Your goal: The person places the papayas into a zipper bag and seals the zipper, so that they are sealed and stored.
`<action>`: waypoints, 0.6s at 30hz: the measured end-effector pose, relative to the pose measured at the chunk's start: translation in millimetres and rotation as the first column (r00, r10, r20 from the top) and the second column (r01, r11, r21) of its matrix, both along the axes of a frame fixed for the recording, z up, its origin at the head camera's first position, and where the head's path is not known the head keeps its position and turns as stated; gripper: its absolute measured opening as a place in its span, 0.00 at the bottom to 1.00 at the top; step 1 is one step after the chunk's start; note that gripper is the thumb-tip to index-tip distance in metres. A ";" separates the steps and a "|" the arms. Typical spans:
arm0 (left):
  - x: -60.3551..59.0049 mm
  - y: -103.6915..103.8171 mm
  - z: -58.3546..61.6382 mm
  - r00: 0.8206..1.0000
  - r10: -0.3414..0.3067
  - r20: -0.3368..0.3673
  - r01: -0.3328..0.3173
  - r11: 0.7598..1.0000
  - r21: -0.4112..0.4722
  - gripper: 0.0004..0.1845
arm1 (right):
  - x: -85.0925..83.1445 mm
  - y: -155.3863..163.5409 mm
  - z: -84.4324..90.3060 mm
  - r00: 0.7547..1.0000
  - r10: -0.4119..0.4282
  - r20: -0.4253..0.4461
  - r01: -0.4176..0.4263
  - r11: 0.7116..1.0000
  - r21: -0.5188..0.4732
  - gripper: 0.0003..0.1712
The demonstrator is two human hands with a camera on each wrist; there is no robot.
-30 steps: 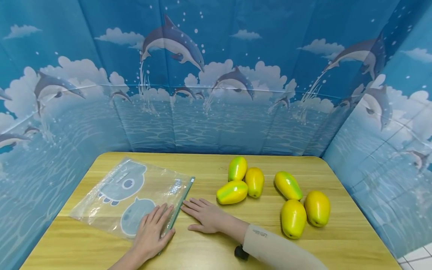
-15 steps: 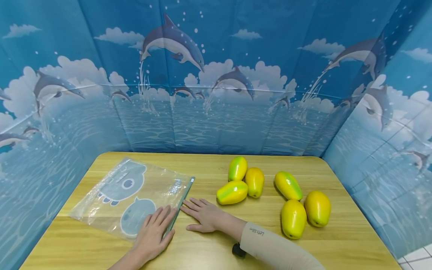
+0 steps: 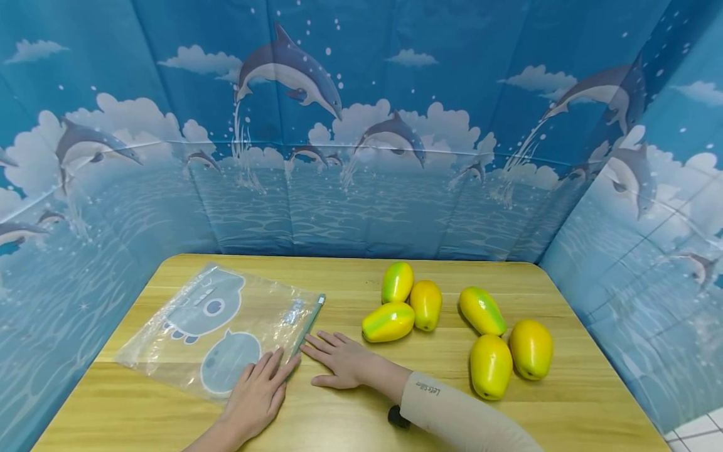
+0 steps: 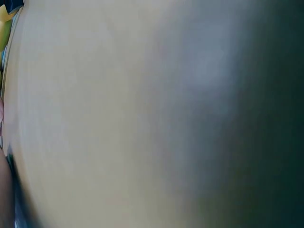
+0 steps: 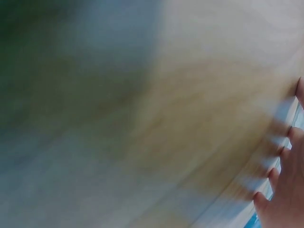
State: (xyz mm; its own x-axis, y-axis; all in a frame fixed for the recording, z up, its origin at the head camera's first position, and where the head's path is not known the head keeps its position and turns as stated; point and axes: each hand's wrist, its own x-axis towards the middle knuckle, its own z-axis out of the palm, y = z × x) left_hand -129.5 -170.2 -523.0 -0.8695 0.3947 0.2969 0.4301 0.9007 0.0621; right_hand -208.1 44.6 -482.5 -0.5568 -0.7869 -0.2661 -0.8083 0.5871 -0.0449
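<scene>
A clear plastic zip bag (image 3: 265,307) with blue cartoon prints lies flat on the left of the table in the head view. Its green zip strip (image 3: 307,325) runs along the right edge, with a pale end piece at the top. My left hand (image 3: 257,394) rests on the bag's lower right corner, index finger across the strip and thumb just below. My right hand (image 3: 341,362) lies palm down on the table, fingers spread and fingertips right at the strip. In the right wrist view, the right hand's fingers (image 5: 297,137) show at the edge. The left wrist view is mostly blurred tabletop.
Three yellow-green, mango-like fruits (image 3: 390,322) cluster right of the bag. Three more fruits (image 3: 491,367) sit farther right. A dolphin-print curtain (image 3: 361,207) stands behind the wooden table (image 3: 350,276). Beside the right sleeve (image 3: 463,411) is a small black object (image 3: 398,417).
My left hand has shifted slightly right along the strip, its index finger now reaching over it and its thumb drawn in closer. The right hand has barely moved; the fruits stay put.
</scene>
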 end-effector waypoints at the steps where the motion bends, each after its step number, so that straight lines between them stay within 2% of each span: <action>1: 0.3 0.0 0.1 1.000 -0.005 -0.009 0.005 1.000 0.000 0.24 | 0.0 0.1 -0.1 1.000 0.000 -0.003 0.000 1.000 0.002 0.38; 11: 6.1 -0.8 -0.1 0.989 -0.076 -0.127 0.075 0.997 -0.017 0.22 | 0.8 1.1 0.5 1.000 0.000 -0.002 0.000 1.000 0.014 0.39; 18: 12.1 1.0 -1.2 0.980 -0.100 -0.171 0.104 0.994 0.017 0.21 | 0.2 1.0 -0.6 1.000 -0.006 0.004 0.006 1.000 0.010 0.39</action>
State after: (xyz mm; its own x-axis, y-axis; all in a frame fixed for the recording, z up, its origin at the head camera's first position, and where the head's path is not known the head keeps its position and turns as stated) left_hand -117.4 -169.2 -524.2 -0.7610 0.4689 0.4484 0.5259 0.8505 0.0031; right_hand -207.9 45.6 -483.1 -0.5604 -0.7809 -0.2758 -0.8045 0.5924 -0.0425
